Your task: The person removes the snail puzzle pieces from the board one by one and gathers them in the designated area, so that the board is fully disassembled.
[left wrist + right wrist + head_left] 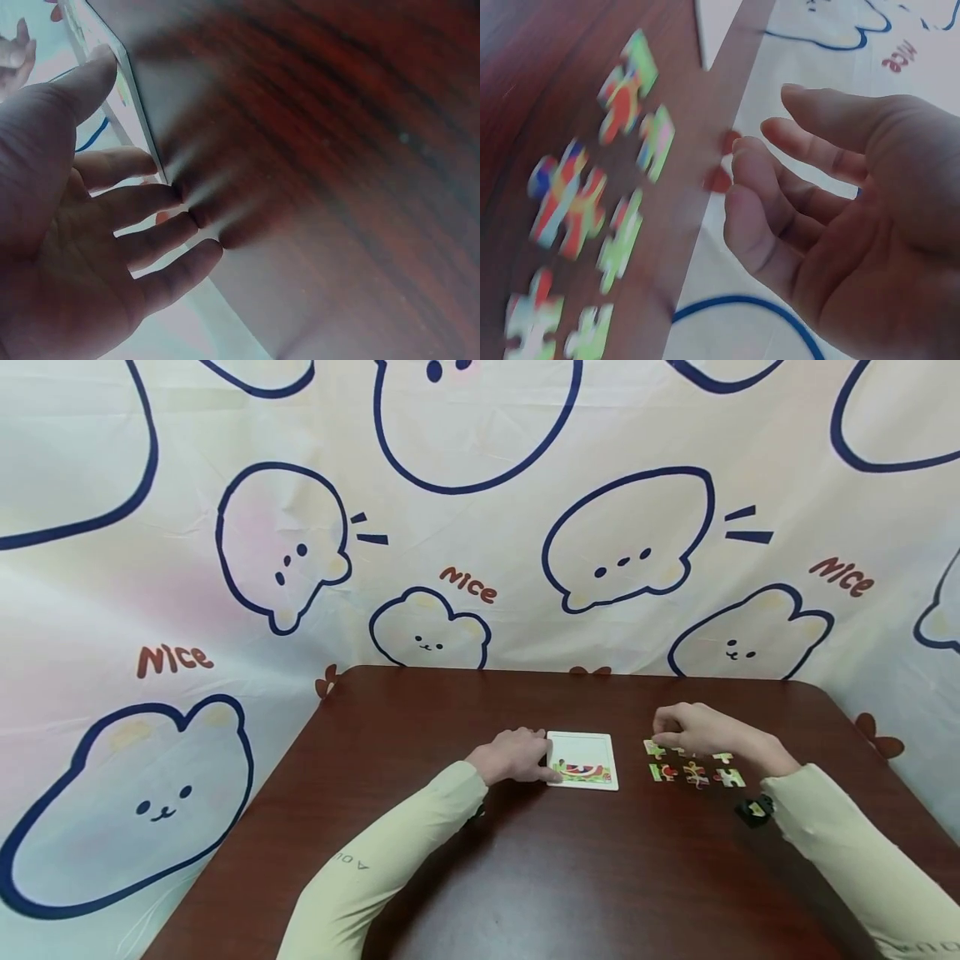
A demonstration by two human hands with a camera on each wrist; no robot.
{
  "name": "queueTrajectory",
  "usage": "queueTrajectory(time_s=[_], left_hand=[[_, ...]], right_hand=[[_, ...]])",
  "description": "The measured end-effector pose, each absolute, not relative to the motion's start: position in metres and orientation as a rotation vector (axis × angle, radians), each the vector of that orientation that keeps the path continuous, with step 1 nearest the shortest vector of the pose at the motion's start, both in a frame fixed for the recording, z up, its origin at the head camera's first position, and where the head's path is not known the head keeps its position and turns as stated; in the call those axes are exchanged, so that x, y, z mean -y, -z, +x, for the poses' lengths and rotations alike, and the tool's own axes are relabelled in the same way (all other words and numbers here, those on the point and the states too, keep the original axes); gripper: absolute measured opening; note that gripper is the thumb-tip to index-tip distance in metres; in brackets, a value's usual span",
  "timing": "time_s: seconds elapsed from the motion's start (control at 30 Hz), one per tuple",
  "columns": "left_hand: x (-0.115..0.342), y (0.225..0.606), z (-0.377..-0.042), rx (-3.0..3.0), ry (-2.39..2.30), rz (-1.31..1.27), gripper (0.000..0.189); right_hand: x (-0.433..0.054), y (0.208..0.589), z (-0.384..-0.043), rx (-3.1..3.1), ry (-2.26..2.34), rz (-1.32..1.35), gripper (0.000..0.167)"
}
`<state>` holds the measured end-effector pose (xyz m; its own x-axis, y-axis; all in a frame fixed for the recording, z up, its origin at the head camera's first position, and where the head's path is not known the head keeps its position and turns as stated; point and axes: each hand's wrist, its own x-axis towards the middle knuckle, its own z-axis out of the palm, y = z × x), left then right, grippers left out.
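Note:
A white puzzle board [581,750] lies on the table, with a colourful picture strip along its near side. My left hand [513,756] is at the board's left edge, thumb over the strip. In the left wrist view, its fingers [161,244] reach out fairly straight towards the tabletop. Over the loose puzzle pieces [663,772] hovers my right hand [697,729]. The right wrist view shows that hand's fingers [754,236] loosely bent, apart from the thumb, with nothing between them. Several pieces, green, red and white, lie in two rows below it; the head view partly hides the far row.
The dark brown wooden table [495,868] ends at a far edge against a cloth backdrop [480,543] printed with bear outlines. A dark device [754,810] is strapped on the right wrist.

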<state>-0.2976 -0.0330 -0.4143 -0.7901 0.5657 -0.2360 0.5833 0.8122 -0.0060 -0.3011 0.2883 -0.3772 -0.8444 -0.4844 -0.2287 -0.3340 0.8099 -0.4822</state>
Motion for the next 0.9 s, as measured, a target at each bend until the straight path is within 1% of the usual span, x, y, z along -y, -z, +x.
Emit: queueTrajectory(time_s=[0.2,0.43,0.67,0.83,0.9], left_hand=[[0.033,0.415,-0.298,-2.769,0.107,0.894,0.057],[0.035,0.415,-0.3,-2.751,0.105,0.912,0.063],[0.035,0.414,-0.299,-2.747,0.09,0.873,0.069],[0.034,0.413,-0.297,-2.749,0.084,0.872,0.06],[0.034,0.413,-0.297,-2.753,0.091,0.875,0.055]], right_hand=[[-0.262,0.376,-0.307,-2.645,0.656,-0.688,0.022],[-0.235,0.381,-0.309,-2.619,0.67,-0.702,0.018],[-0.2,0.39,-0.309,-2.591,0.625,-0.756,0.014],[-0.183,0.398,-0.309,-2.594,0.563,-0.836,0.022],[-0.178,0.401,-0.308,-2.597,0.544,-0.849,0.022]])
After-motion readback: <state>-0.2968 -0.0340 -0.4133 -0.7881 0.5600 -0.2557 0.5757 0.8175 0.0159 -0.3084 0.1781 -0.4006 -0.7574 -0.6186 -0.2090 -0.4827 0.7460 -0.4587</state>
